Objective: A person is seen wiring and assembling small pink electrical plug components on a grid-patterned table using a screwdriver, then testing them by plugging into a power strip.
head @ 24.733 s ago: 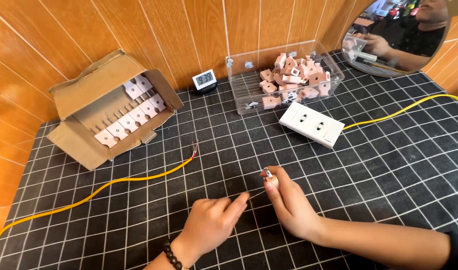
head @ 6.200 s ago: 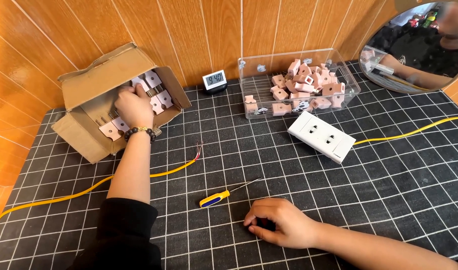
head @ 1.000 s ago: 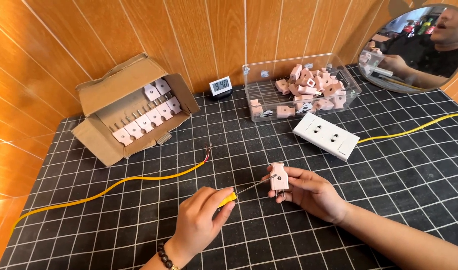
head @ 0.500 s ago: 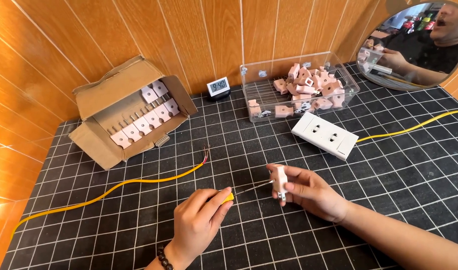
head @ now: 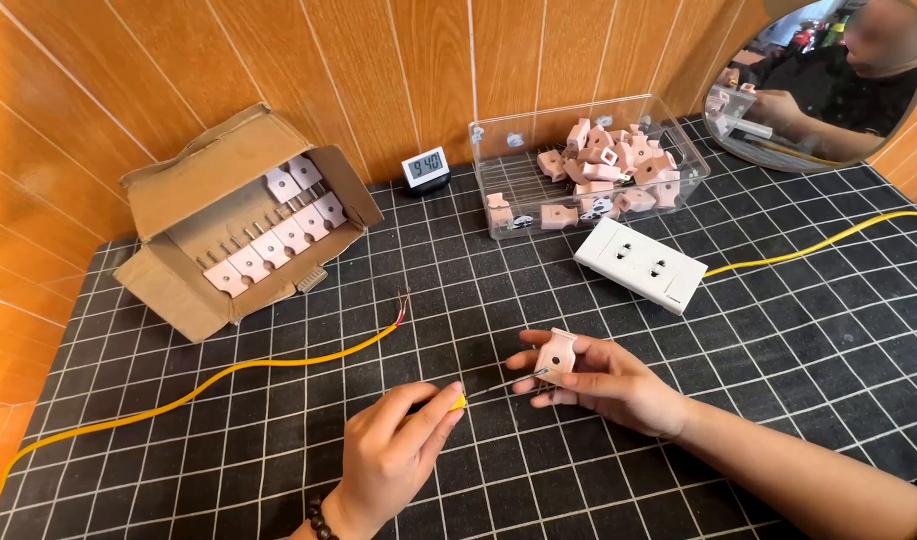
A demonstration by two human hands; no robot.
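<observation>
Pink plastic is what I see pinched in my right hand [head: 609, 380]: a small pale-pink plug [head: 556, 355] held upright between thumb and fingers, the hand partly curled around it, just above the black gridded mat [head: 779, 330]. My left hand [head: 399, 455] is closed around the yellow handle of a small screwdriver [head: 489, 388], fingers wrapped tight so only the handle's tip shows at the fingertips. The thin metal shaft runs right and slightly up, its tip meeting the lower side of the plug; I cannot tell whether it sits in a screw.

Both hands work near the middle front of the mat. Just beyond my left hand lies a yellow cable [head: 279, 365], its bare red-and-dark end [head: 404, 305] pointing away from me, well apart from the plug. A white double socket block [head: 641, 265] lies beyond my right hand, with a second yellow lead [head: 819, 245] running off to the right. Behind it stands a clear plastic tub [head: 499, 215] of more pink plugs, beside a small digital clock [head: 425, 168]. At the far left an open cardboard box [head: 194, 200] holds rows of the same plugs. A round mirror [head: 829, 80] leans in the far right corner.
</observation>
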